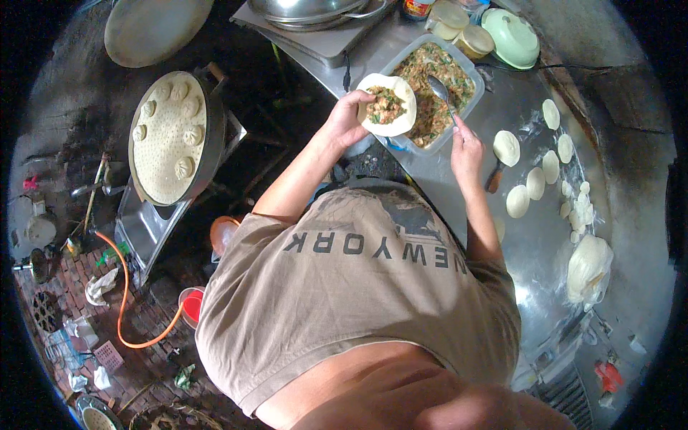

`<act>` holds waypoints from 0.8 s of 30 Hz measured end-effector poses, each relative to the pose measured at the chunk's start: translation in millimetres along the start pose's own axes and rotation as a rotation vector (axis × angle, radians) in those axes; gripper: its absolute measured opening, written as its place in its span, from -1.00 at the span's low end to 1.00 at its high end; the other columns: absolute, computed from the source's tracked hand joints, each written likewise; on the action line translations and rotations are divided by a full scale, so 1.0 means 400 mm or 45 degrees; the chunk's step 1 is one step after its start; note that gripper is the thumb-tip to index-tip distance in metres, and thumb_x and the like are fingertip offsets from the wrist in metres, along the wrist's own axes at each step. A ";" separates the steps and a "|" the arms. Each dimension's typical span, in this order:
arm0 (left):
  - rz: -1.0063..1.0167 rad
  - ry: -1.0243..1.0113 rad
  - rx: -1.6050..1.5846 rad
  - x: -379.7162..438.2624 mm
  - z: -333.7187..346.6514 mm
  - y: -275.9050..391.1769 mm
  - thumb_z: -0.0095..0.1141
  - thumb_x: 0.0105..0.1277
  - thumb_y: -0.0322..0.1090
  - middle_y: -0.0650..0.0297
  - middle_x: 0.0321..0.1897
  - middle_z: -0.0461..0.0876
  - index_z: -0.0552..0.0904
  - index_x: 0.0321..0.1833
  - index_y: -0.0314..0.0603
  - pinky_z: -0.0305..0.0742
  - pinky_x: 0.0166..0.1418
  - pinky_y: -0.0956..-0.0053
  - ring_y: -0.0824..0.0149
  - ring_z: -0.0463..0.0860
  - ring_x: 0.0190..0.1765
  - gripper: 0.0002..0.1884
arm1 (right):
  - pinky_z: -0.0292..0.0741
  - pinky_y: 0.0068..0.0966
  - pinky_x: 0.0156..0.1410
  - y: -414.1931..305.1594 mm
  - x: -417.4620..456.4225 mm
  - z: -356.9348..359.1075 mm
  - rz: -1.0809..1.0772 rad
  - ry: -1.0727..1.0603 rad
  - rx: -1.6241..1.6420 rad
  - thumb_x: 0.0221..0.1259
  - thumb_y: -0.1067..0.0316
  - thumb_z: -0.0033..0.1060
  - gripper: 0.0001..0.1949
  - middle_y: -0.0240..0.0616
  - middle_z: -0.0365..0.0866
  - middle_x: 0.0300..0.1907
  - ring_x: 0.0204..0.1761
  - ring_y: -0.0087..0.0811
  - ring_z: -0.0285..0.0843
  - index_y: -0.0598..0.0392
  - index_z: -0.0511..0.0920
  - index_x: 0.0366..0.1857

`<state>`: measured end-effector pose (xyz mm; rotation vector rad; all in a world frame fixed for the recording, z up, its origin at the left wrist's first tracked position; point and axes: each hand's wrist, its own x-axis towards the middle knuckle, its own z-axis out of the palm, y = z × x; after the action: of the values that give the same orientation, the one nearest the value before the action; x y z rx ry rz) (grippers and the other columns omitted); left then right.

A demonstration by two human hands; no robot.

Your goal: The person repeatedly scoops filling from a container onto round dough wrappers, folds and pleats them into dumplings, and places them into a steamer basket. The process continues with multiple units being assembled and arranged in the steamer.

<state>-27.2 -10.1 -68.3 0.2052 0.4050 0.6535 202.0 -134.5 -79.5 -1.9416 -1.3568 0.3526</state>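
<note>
My left hand [348, 118] holds a round dough wrapper [404, 121], its thumb over the rim. A mound of chopped filling with green bits [385, 105] lies in the wrapper's middle. In my right hand [466, 150] is the handle of a metal spoon [439, 88]. The spoon's bowl is over a clear plastic tub [477, 92] of the same kind of filling [424, 134]. The wrapper overlaps the tub's near left side in view. Flat dough rounds [517, 201] lie on the floured metal table [484, 231] to the right of my right hand.
A steamer [166, 156] with several pleated buns [184, 167] stands at left. Small dough pieces [580, 212] and a plastic-covered dough mass [588, 269] lie at far right. Beyond the tub are lidded jars [473, 42] and a green bowl [510, 37]. An orange hose [126, 301] crosses the brick floor.
</note>
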 end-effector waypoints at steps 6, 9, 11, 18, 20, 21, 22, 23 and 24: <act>0.075 -0.054 0.210 -0.041 0.063 -0.026 0.17 0.16 -0.58 0.03 0.03 0.56 0.42 0.15 -0.41 0.49 0.25 0.23 0.15 0.60 0.06 -0.54 | 0.51 -0.40 -0.17 -0.032 0.040 0.012 -0.247 0.242 0.018 0.27 0.25 0.11 -0.78 -0.16 0.64 -0.22 -0.29 -0.25 0.60 0.14 0.63 -0.18; 0.108 -0.035 0.280 -0.053 0.086 -0.044 0.18 0.16 -0.56 0.04 0.03 0.57 0.43 0.15 -0.38 0.49 0.24 0.25 0.17 0.60 0.07 -0.54 | 0.48 -0.54 -0.26 -0.104 0.031 -0.003 0.633 -0.448 1.352 0.25 0.27 0.17 -0.80 -0.25 0.64 -0.26 -0.33 -0.48 0.57 0.19 0.63 -0.23; 0.125 -0.008 0.324 -0.062 0.101 -0.053 0.20 0.15 -0.57 0.11 -0.01 0.59 0.45 0.13 -0.34 0.51 0.20 0.31 0.22 0.61 0.04 -0.56 | 0.45 -0.63 -0.31 -0.115 0.025 0.002 0.574 -0.503 1.374 0.25 0.34 0.17 -0.84 -0.32 0.63 -0.33 -0.35 -0.60 0.56 0.22 0.62 -0.26; 0.170 0.094 0.657 -0.069 0.113 -0.078 0.23 0.13 -0.58 0.20 -0.07 0.61 0.49 0.09 -0.27 0.55 0.10 0.39 0.32 0.62 -0.04 -0.57 | 0.50 -0.54 -0.27 -0.190 0.030 -0.021 -0.465 -0.098 0.244 0.17 0.44 0.23 -0.92 -0.38 0.59 -0.41 -0.36 -0.61 0.55 0.19 0.54 -0.42; 0.100 0.077 0.529 -0.074 0.117 -0.077 0.22 0.14 -0.58 0.20 -0.07 0.61 0.48 0.10 -0.28 0.55 0.10 0.38 0.32 0.62 -0.03 -0.57 | 0.44 -0.58 -0.31 -0.159 0.050 -0.005 -0.072 -0.204 0.697 0.21 0.44 0.18 -0.93 -0.43 0.57 -0.41 -0.39 -0.66 0.48 0.19 0.55 -0.39; 0.071 0.071 0.465 -0.077 0.123 -0.072 0.22 0.14 -0.58 0.20 -0.07 0.61 0.48 0.10 -0.28 0.55 0.10 0.38 0.32 0.62 -0.03 -0.57 | 0.41 -0.59 -0.33 -0.159 0.060 -0.008 0.125 -0.259 0.921 0.23 0.45 0.16 -0.94 -0.46 0.55 -0.41 -0.40 -0.68 0.44 0.19 0.55 -0.38; 0.054 0.048 0.443 -0.078 0.123 -0.069 0.21 0.15 -0.58 0.19 -0.07 0.61 0.48 0.10 -0.29 0.55 0.10 0.38 0.32 0.62 -0.03 -0.58 | 0.39 -0.60 -0.31 -0.155 0.064 -0.033 0.336 -0.539 1.037 0.24 0.42 0.15 -0.92 -0.47 0.55 -0.39 -0.39 -0.70 0.43 0.19 0.55 -0.35; 0.036 0.025 0.422 -0.079 0.123 -0.066 0.21 0.16 -0.57 0.18 -0.07 0.62 0.48 0.10 -0.30 0.56 0.10 0.38 0.32 0.63 -0.03 -0.59 | 0.39 -0.60 -0.31 -0.164 0.059 -0.041 0.246 -0.518 0.868 0.24 0.41 0.16 -0.91 -0.46 0.55 -0.38 -0.38 -0.69 0.42 0.20 0.55 -0.34; 0.017 0.005 0.399 -0.081 0.122 -0.065 0.20 0.17 -0.56 0.18 -0.07 0.62 0.48 0.09 -0.31 0.56 0.10 0.38 0.32 0.63 -0.03 -0.60 | 0.39 -0.61 -0.31 -0.172 0.050 -0.044 0.159 -0.496 0.700 0.24 0.41 0.16 -0.90 -0.46 0.55 -0.37 -0.38 -0.68 0.42 0.21 0.55 -0.34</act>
<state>-15.4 -53.5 -22.5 0.5046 0.5097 0.6015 172.7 -111.6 -15.8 -1.5378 -1.2019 1.0887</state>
